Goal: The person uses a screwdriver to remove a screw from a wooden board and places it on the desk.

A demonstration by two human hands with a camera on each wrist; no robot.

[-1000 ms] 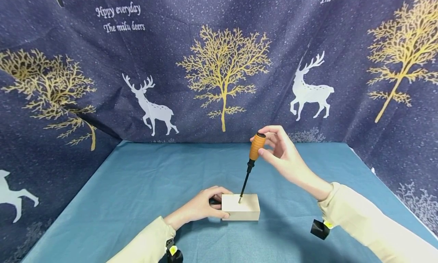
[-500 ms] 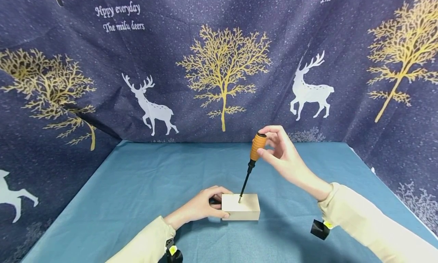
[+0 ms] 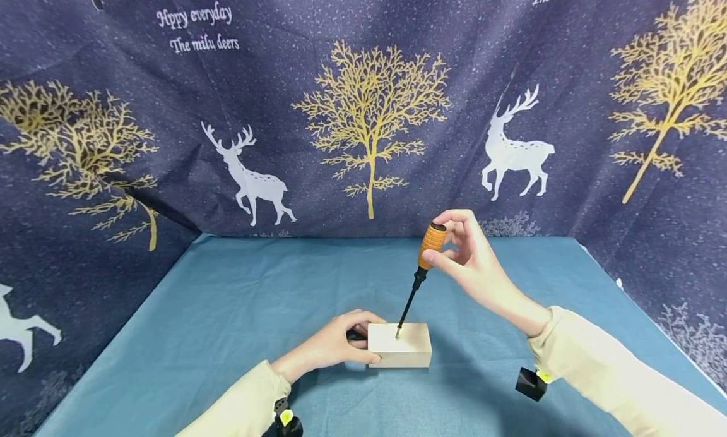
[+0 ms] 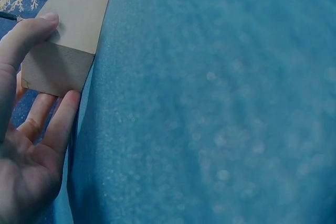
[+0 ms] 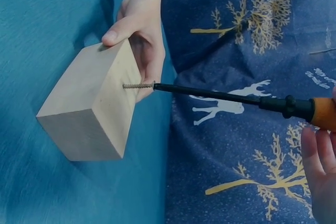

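Note:
In the head view a pale wooden block (image 3: 400, 345) rests on the blue cloth. My left hand (image 3: 341, 341) grips its left end, thumb on the near face and fingers round the back. A screw (image 5: 138, 85) stands partly sunk in the block's top, as the right wrist view shows. Against its head sits the tip of a screwdriver (image 3: 410, 304) with an orange handle and black shaft, tilted to the right. My right hand (image 3: 474, 266) holds the handle between thumb and fingers. From the left wrist, the thumb and fingertips touch the block (image 4: 79, 11).
Blue cloth (image 3: 255, 285) covers the table. Behind it hangs a dark blue curtain (image 3: 352, 20) printed with gold trees and white deer. A black wrist-worn device (image 3: 531, 384) hangs at my right sleeve, another (image 3: 288, 421) at the left.
The screwdriver's handle has leaned a little further right, and my right fingers have shifted round it. My left hand and the block stay almost where they were.

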